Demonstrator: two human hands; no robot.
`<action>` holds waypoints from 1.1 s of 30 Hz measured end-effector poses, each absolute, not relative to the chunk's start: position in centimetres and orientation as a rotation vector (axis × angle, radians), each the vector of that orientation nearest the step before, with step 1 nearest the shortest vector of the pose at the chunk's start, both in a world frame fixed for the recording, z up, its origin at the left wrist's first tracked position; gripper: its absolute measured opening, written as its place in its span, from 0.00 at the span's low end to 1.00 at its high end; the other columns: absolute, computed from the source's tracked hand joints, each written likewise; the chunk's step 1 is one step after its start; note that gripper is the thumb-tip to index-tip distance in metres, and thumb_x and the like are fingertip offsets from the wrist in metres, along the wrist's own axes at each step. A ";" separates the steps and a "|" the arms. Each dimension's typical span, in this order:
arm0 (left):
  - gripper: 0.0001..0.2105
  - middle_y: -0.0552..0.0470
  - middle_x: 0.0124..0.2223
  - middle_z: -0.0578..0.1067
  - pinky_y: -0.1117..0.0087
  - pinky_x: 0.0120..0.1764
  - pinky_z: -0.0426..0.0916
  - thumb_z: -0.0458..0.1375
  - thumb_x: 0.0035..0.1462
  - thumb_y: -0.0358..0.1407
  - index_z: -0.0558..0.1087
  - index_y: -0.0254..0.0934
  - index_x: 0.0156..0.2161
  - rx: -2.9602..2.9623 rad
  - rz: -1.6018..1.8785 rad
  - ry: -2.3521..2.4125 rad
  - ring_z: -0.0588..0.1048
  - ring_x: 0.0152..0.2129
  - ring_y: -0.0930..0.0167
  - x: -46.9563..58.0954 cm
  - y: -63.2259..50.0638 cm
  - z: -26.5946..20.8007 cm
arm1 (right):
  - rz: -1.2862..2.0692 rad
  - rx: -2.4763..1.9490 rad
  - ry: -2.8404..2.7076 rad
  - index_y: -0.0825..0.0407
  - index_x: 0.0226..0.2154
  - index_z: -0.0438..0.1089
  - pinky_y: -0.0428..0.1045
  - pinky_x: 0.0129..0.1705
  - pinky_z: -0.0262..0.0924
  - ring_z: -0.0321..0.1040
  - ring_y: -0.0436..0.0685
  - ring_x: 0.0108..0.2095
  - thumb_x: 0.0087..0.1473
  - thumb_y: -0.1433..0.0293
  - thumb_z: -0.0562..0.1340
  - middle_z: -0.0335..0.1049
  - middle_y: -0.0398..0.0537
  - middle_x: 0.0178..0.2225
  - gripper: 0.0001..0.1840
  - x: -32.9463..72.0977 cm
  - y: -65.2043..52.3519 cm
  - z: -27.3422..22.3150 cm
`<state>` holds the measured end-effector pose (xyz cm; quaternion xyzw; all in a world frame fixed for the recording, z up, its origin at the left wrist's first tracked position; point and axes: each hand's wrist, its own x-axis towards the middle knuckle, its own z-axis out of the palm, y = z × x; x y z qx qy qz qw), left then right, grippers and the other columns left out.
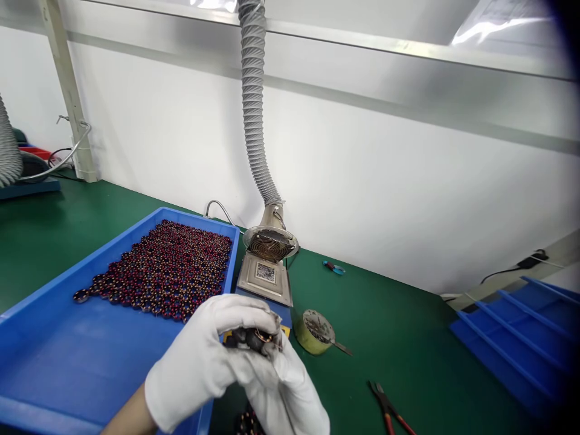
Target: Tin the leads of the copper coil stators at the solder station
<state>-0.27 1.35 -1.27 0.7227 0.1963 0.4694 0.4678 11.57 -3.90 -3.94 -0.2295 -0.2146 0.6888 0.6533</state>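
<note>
holds dark, copper-streaked pieces (254, 340) clamped between white-gloved left hand (206, 350) and right hand (294, 393), curled around them, above the green table (371, 320), near a blue tray (104, 356) bearing reddish rings (176, 266).

Red-handled pliers (385, 405) on green bench (408, 326); teal tool (336, 268) near white wall (385, 175).

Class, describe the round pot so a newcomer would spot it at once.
On the green table, find the blue tray of dark rings. Just right of the tray, past the metal-topped device, sits the pot. Its yellow-green wall and the thin strip jutting over its rim set it apart from its neighbours.
</note>
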 end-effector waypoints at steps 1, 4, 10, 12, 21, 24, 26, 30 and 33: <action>0.09 0.50 0.40 0.77 0.67 0.44 0.67 0.64 0.44 0.35 0.77 0.42 0.35 1.784 1.170 0.450 0.73 0.38 0.65 -0.3 1.5 -1.3 | 1.579 -0.515 -0.502 0.48 0.37 0.70 0.45 0.31 0.64 0.68 0.50 0.27 0.34 0.71 0.71 0.73 0.43 0.33 0.23 11.5 -3.8 -4.0; 0.03 0.51 0.33 0.78 0.67 0.42 0.68 0.63 0.46 0.32 0.78 0.40 0.29 1.722 1.265 0.406 0.73 0.36 0.65 -0.2 1.7 -1.7 | 1.595 -0.549 -0.540 0.49 0.36 0.71 0.49 0.36 0.65 0.69 0.53 0.30 0.32 0.70 0.71 0.73 0.44 0.32 0.22 11.6 -3.3 -4.4; 0.07 0.54 0.28 0.77 0.68 0.38 0.70 0.57 0.48 0.29 0.74 0.38 0.23 1.206 1.464 0.567 0.74 0.32 0.67 -0.5 2.0 -2.3 | 1.602 -0.556 -0.540 0.49 0.34 0.70 0.49 0.38 0.65 0.70 0.53 0.32 0.35 0.67 0.70 0.73 0.46 0.33 0.18 11.9 -3.2 -5.1; 0.06 0.54 0.33 0.78 0.68 0.41 0.68 0.56 0.48 0.30 0.76 0.40 0.27 1.274 1.439 0.615 0.74 0.35 0.67 -0.9 2.0 -2.1 | 1.598 -0.550 -0.533 0.49 0.33 0.70 0.49 0.35 0.66 0.70 0.52 0.29 0.38 0.66 0.69 0.73 0.45 0.31 0.15 12.0 -3.2 -5.1; 0.06 0.55 0.29 0.77 0.76 0.33 0.70 0.60 0.46 0.27 0.76 0.39 0.24 1.397 1.351 0.588 0.74 0.30 0.71 -0.1 1.1 -1.9 | 1.630 -0.485 -0.400 0.49 0.33 0.72 0.45 0.37 0.65 0.70 0.49 0.30 0.38 0.70 0.70 0.75 0.42 0.31 0.14 11.3 -3.7 -4.1; 0.07 0.56 0.33 0.77 0.76 0.37 0.69 0.57 0.52 0.29 0.76 0.42 0.27 1.294 1.461 0.694 0.75 0.34 0.72 -0.9 1.4 -2.1 | 1.690 -0.389 -0.340 0.50 0.30 0.73 0.43 0.35 0.65 0.71 0.48 0.29 0.41 0.70 0.68 0.76 0.43 0.29 0.08 11.3 -3.9 -4.0; 0.10 0.57 0.40 0.76 0.74 0.41 0.68 0.58 0.48 0.27 0.76 0.45 0.34 1.467 1.404 0.716 0.73 0.38 0.71 -1.4 1.5 -2.0 | 1.680 -0.348 -0.323 0.49 0.30 0.74 0.44 0.37 0.65 0.71 0.49 0.31 0.43 0.69 0.67 0.76 0.43 0.32 0.07 11.3 -3.8 -4.0; 0.25 0.54 0.47 0.73 0.69 0.48 0.64 0.60 0.38 0.22 0.71 0.46 0.44 1.987 1.179 0.664 0.70 0.44 0.68 -1.2 1.2 -1.6 | 1.648 -0.379 -0.324 0.48 0.32 0.73 0.47 0.40 0.64 0.69 0.51 0.38 0.44 0.67 0.66 0.75 0.44 0.37 0.08 11.4 -3.7 -4.2; 0.19 0.53 0.43 0.75 0.69 0.46 0.65 0.62 0.42 0.24 0.73 0.44 0.41 2.018 1.245 0.601 0.71 0.41 0.69 -0.7 1.0 -1.5 | 1.632 -0.438 -0.337 0.49 0.29 0.73 0.45 0.37 0.64 0.69 0.50 0.36 0.42 0.67 0.67 0.74 0.43 0.35 0.08 11.4 -3.7 -4.2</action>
